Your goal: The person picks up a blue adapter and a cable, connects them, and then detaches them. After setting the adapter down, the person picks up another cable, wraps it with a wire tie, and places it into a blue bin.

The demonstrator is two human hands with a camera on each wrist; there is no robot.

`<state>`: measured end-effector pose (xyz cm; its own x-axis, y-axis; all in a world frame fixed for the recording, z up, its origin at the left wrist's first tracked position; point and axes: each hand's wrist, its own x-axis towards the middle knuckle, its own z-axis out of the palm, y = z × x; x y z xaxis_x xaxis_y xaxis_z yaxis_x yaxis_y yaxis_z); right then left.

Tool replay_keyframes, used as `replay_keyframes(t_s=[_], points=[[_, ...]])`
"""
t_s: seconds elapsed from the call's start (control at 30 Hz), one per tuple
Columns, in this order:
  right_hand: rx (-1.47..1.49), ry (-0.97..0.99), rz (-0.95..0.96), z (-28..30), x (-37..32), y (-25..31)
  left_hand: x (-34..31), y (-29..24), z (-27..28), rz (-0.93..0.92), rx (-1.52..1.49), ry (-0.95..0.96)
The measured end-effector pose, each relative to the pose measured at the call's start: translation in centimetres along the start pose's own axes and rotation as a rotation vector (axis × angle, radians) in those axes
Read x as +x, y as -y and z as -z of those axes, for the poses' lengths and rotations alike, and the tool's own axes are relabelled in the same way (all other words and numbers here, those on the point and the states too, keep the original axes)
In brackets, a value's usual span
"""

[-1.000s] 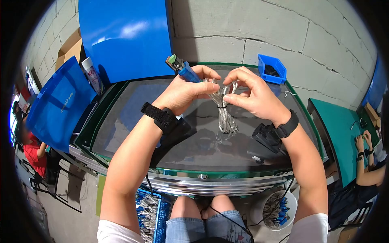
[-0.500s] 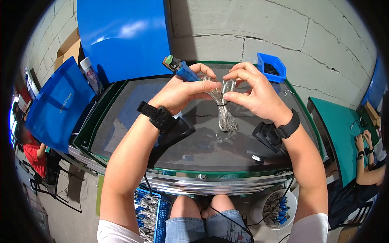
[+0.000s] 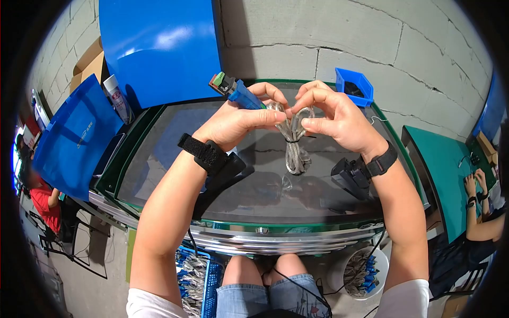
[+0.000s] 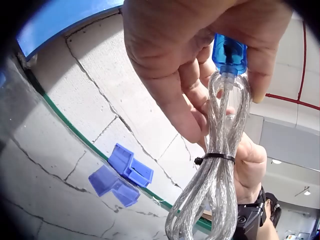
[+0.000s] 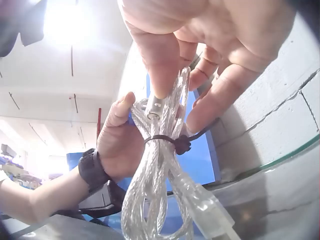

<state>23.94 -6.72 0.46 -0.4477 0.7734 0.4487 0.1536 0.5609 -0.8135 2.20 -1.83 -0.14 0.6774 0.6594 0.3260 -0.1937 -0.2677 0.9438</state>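
A silver braided cable (image 3: 293, 158), coiled into a long bundle, hangs upright between both hands over the table. Around its middle runs a black tie (image 4: 218, 156), whose loose tail points to the right in the head view. My left hand (image 3: 237, 119) grips the upper coil beside the blue see-through connector housing (image 3: 244, 96), with a green terminal (image 3: 218, 79) at its far end. Thumb and fingers of my right hand (image 3: 342, 117) pinch the top loops, by a metal-coloured cylinder (image 5: 156, 106). A clear plug (image 5: 202, 207) hangs low in the right wrist view.
Below the table's front edge stand a blue basket (image 3: 213, 283) and a white bucket (image 3: 383, 281), each with several similar cables. A small blue bin (image 3: 366, 94) sits at the back right, a spray can (image 3: 117, 98) at the left. Other people sit on both sides.
My right hand has shifted slightly right, drawing the top loops wider. The tie's tail now shows to the right of the bundle. My left hand keeps its hold.
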Motion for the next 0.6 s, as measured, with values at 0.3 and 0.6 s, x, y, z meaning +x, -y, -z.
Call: replay_keyframes(t_s=[0.3,0.6], points=[[-0.154,-0.008,0.102,0.0,0.0,-0.4,-0.1,0.0,-0.2,0.016,-0.01,-0.004],[-0.381,-0.219,0.148,-0.8,0.4,-1.4,0.3,0.4,-0.3,0.031,0.001,-0.041]])
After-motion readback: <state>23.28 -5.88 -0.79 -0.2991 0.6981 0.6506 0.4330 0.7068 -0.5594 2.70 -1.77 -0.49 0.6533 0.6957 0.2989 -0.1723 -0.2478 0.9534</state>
